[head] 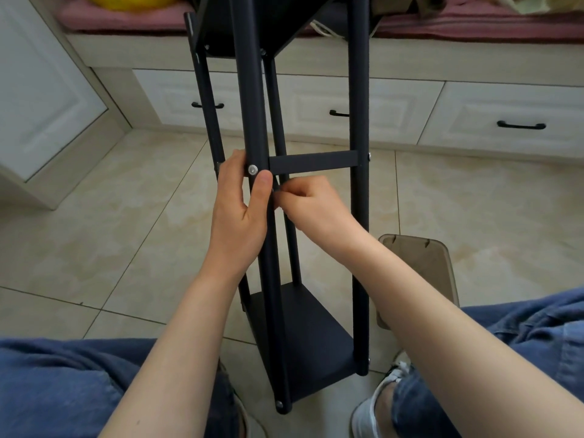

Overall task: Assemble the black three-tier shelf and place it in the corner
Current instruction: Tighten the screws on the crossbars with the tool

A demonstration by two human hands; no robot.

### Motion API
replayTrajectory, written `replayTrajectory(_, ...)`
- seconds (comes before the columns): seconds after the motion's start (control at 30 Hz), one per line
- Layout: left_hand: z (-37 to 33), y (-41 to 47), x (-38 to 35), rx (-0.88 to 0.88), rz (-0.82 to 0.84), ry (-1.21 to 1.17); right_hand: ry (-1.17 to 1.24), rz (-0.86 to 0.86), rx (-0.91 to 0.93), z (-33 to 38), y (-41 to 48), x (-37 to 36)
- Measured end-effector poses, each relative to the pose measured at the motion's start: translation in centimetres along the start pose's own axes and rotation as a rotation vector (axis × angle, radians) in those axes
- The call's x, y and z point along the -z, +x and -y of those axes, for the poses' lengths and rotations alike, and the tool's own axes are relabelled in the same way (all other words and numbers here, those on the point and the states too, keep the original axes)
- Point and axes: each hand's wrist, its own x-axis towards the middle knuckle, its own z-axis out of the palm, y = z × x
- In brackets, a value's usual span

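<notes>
Black shelf pole [249, 105] gripped by my left hand [240, 210]; right hand [313, 207] pinches a small dark piece [276, 187] beside it.

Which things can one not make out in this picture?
Head view: top of the black shelf, cut off by the upper edge.
Head view: fingers of the left hand, hidden behind the front pole it grips.
Head view: whatever the right hand may pinch, hidden by its curled fingers.

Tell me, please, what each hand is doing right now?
Left hand: gripping the shelf's front pole.
Right hand: pinching a small dark thing; what it is cannot be told.
</notes>
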Motion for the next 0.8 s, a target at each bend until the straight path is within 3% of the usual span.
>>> replayTrajectory(0.8, 0.0, 0.0, 0.2, 0.055, 0.034, 0.042, -0.008, -0.073, 0.068, -1.2, 0.0, -0.5)
